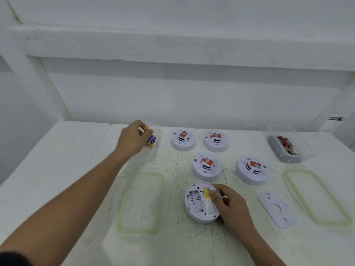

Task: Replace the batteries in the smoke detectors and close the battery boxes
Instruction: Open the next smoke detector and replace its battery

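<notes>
5 white detectors (207,167), 4 red stickers (207,161), blue-and-yellow batteries (151,140), green-rimmed lids (138,230)

The blurred left hand (132,140) hides part of the clear box (154,153).

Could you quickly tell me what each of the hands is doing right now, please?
Left hand: pinching a battery in the clear box.
Right hand: gripping the upturned smoke detector.

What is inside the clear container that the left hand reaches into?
Purple-and-yellow batteries lie in the clear container. The left hand grips a yellow-tipped battery and covers the rest, so the count is hidden.
</notes>
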Action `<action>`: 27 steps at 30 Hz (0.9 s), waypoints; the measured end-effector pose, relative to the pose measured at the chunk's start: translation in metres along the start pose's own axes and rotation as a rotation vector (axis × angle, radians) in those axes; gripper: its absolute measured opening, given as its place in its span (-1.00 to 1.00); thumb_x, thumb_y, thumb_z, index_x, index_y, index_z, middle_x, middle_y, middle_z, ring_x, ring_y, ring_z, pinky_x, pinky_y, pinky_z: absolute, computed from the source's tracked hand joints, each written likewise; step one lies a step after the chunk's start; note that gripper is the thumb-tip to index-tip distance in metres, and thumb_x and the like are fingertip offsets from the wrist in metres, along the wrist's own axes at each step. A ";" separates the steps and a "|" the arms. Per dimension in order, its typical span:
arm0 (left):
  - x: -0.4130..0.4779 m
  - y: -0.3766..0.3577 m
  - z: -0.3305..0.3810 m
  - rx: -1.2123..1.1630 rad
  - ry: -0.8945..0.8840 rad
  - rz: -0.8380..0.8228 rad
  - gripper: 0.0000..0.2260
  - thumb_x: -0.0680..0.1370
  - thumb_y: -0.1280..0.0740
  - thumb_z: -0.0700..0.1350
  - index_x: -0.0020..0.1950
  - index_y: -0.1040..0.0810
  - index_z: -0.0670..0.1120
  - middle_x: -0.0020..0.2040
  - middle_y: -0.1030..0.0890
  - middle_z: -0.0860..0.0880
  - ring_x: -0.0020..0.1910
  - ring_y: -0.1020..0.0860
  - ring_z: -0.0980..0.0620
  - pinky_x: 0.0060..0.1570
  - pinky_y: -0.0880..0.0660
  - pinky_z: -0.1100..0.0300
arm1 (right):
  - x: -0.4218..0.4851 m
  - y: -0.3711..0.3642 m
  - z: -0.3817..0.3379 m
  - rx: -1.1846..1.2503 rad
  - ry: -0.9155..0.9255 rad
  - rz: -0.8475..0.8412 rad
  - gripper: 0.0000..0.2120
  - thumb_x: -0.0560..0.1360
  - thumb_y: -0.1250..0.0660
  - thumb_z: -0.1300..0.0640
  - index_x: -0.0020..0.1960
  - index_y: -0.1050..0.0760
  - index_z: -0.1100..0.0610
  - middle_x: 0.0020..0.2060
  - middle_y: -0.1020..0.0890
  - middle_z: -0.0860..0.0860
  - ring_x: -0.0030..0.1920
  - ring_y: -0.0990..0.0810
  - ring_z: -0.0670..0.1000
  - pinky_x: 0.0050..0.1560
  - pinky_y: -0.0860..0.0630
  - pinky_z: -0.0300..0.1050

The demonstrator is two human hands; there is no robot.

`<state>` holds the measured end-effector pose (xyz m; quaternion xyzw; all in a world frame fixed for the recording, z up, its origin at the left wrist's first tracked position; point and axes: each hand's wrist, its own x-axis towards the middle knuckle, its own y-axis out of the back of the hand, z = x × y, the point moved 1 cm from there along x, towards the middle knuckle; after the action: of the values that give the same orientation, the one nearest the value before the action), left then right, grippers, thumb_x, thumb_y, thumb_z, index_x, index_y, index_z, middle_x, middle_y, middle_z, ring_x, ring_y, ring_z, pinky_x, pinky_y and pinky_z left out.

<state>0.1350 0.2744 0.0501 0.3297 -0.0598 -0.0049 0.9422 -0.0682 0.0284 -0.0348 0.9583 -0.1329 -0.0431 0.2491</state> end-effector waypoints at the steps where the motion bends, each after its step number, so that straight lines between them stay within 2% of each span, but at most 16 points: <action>1: 0.014 0.003 -0.007 0.034 0.054 -0.018 -0.83 0.52 -0.36 -0.02 -0.04 -0.48 -0.10 -0.19 -0.65 -0.11 -0.29 -0.60 -0.10 -0.21 -0.50 0.10 | 0.000 0.000 0.001 0.006 -0.004 -0.004 -0.89 0.54 -0.27 -0.07 0.01 -0.55 -0.19 -0.19 -0.64 -0.08 -0.28 -0.61 -0.06 -0.41 -0.53 -0.15; 5: 0.047 -0.003 -0.019 0.247 0.136 -0.113 -0.78 0.49 -0.39 -0.19 0.00 -0.39 -0.22 -0.19 -0.58 -0.25 -0.36 -0.56 -0.18 -0.23 -0.61 -0.09 | 0.000 -0.001 0.001 0.030 -0.022 -0.004 -0.88 0.54 -0.27 -0.06 0.03 -0.56 -0.17 -0.18 -0.64 -0.08 -0.28 -0.62 -0.05 -0.46 -0.52 -0.20; 8: 0.057 -0.017 -0.015 0.526 0.069 -0.116 -0.87 0.49 -0.32 -0.28 -0.07 -0.37 -0.20 -0.10 -0.55 -0.23 -0.26 -0.56 -0.21 -0.34 -0.51 0.05 | 0.001 -0.001 0.001 0.033 -0.027 -0.003 -0.89 0.53 -0.28 -0.08 0.02 -0.55 -0.23 -0.19 -0.64 -0.12 -0.23 -0.62 -0.06 -0.34 -0.57 -0.10; 10: 0.061 -0.027 -0.015 0.626 0.053 -0.110 -0.94 0.52 -0.25 -0.30 -0.04 -0.41 -0.20 -0.12 -0.51 -0.17 -0.17 -0.54 -0.18 -0.31 -0.43 0.11 | 0.001 -0.001 0.002 0.026 -0.025 -0.007 -0.89 0.52 -0.27 -0.10 0.01 -0.55 -0.25 -0.17 -0.64 -0.19 -0.21 -0.62 -0.07 -0.26 -0.58 -0.08; 12: 0.064 -0.034 -0.018 0.647 0.042 -0.103 -0.97 0.54 -0.22 -0.30 -0.05 -0.41 -0.20 -0.20 -0.44 -0.12 -0.19 -0.48 -0.14 -0.29 -0.40 0.11 | 0.002 -0.001 0.002 0.035 -0.024 -0.006 -0.88 0.51 -0.27 -0.12 0.00 -0.55 -0.27 -0.16 -0.64 -0.21 -0.21 -0.62 -0.07 -0.27 -0.57 -0.09; 16: 0.063 -0.038 -0.015 0.636 0.028 -0.077 -0.92 0.52 -0.21 -0.30 -0.14 -0.36 -0.16 -0.17 -0.45 -0.15 -0.18 -0.47 -0.15 -0.28 -0.37 0.10 | 0.001 0.000 0.002 0.046 -0.014 0.002 -0.84 0.48 -0.25 -0.18 0.04 -0.50 -0.34 -0.16 -0.65 -0.18 -0.21 -0.63 -0.08 -0.30 -0.55 -0.12; 18: 0.062 -0.039 -0.015 0.668 0.022 -0.083 -0.94 0.50 -0.21 -0.32 -0.11 -0.42 -0.17 -0.15 -0.50 -0.16 -0.15 -0.51 -0.15 -0.27 -0.38 0.11 | 0.002 0.000 0.001 0.055 -0.016 0.002 -0.80 0.44 -0.23 -0.23 0.05 -0.49 -0.35 -0.17 -0.65 -0.19 -0.21 -0.63 -0.08 -0.29 -0.55 -0.13; 22: 0.060 -0.041 -0.023 0.661 0.032 -0.085 -0.83 0.50 -0.20 -0.30 -0.01 -0.55 -0.17 -0.09 -0.60 -0.15 -0.17 -0.51 -0.13 -0.26 -0.40 0.13 | 0.002 0.001 -0.002 0.055 -0.010 -0.001 -0.79 0.41 -0.22 -0.24 -0.01 -0.55 -0.31 -0.17 -0.64 -0.22 -0.21 -0.63 -0.10 -0.29 -0.55 -0.14; 25: 0.060 -0.040 -0.024 0.586 0.023 -0.110 -0.85 0.51 -0.21 -0.28 -0.08 -0.58 -0.21 -0.19 -0.56 -0.15 -0.24 -0.46 -0.13 -0.27 -0.40 0.14 | 0.002 0.001 -0.002 0.058 -0.010 0.004 -0.81 0.41 -0.22 -0.23 -0.04 -0.56 -0.30 -0.17 -0.64 -0.24 -0.22 -0.62 -0.10 -0.27 -0.56 -0.12; 27: 0.058 -0.039 -0.025 0.538 0.015 -0.115 -0.89 0.51 -0.23 -0.27 -0.19 -0.52 -0.15 -0.27 -0.50 -0.11 -0.25 -0.43 -0.11 -0.25 -0.39 0.14 | 0.002 0.001 -0.002 0.054 -0.003 0.002 -0.82 0.43 -0.23 -0.22 -0.01 -0.54 -0.33 -0.17 -0.64 -0.23 -0.22 -0.62 -0.09 -0.29 -0.54 -0.13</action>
<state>0.1970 0.2567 0.0133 0.5709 -0.0330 -0.0396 0.8194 -0.0663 0.0283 -0.0323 0.9645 -0.1354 -0.0405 0.2231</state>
